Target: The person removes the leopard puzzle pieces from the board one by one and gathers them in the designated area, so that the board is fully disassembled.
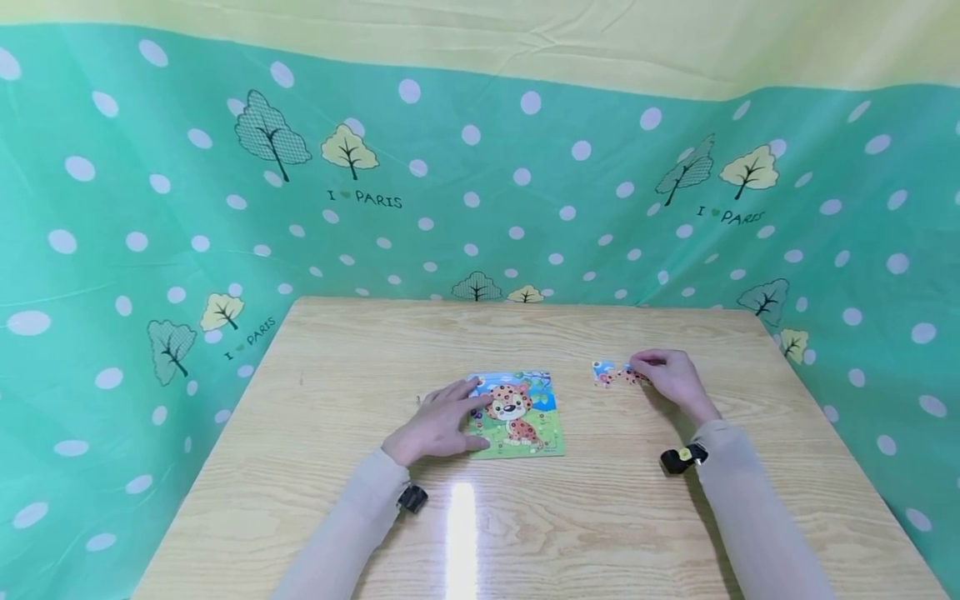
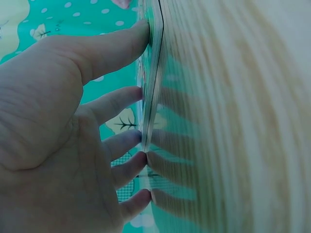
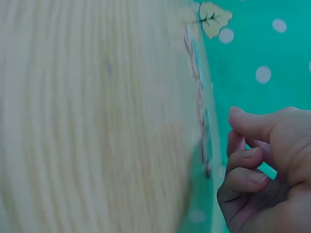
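A square leopard picture puzzle (image 1: 528, 425) lies flat on the table. My left hand (image 1: 437, 423) rests on its left side with fingers spread, the thumb near the lower edge and a finger reaching the leopard's face. In the left wrist view, the left thumb (image 2: 112, 51) presses against the puzzle's layered edge, and the outer fingertips reach the tabletop. Right of the puzzle, several small jigsaw pieces (image 1: 606, 372) with blue and spotted print lie together. Over their right end is my right hand (image 1: 670, 379), thumb and index fingertips together, other fingers curled; nothing shows between them in the right wrist view.
The wooden table (image 1: 345, 358) carries a bright light reflection near its front. A green dotted curtain (image 1: 465, 167) hangs behind the table and along both sides. A dark wrist camera (image 1: 412, 498) sits on the left sleeve, another (image 1: 675, 461) on the right.
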Available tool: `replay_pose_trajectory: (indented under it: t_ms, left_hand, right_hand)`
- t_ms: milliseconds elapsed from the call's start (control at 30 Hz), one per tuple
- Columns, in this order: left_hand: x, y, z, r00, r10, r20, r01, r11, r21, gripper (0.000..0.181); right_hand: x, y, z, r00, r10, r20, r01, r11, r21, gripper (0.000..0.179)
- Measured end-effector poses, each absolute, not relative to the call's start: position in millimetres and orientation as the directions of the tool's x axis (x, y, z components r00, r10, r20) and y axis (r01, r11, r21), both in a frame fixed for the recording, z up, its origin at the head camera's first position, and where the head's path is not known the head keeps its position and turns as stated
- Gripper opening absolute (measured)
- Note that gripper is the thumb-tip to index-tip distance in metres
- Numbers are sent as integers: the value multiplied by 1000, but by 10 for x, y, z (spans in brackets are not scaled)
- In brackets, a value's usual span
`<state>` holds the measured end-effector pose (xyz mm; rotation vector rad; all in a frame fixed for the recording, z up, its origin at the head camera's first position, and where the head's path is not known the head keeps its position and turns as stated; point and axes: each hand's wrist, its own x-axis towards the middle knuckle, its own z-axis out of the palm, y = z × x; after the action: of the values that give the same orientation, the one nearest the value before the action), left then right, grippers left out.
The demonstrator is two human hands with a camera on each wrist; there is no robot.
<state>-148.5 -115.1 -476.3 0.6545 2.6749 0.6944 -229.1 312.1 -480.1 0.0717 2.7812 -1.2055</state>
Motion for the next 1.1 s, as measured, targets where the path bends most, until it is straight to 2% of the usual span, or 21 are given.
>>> replay_pose_trajectory:
  t_ms: [133,467,1100]
  left_hand:
    - [-1483,-1145,-4758,-851,498,-168,352,778,520,79]
    - [-1479,-1150,-4768,-854,496,-160,350,774,527,78]
    - [-1470,-1156,-4773,-855,494,-160,345,770,536,77]
  right_hand:
    - [-2283,3010,-4787,-994,-67,-92,20,693,-721,40]
    - [-2249,2708,-4778,-988,-137,-69,-46,695,-717,32]
    - [-2187,2304,-4805,-978,-194,-71,-90,708,-701,29]
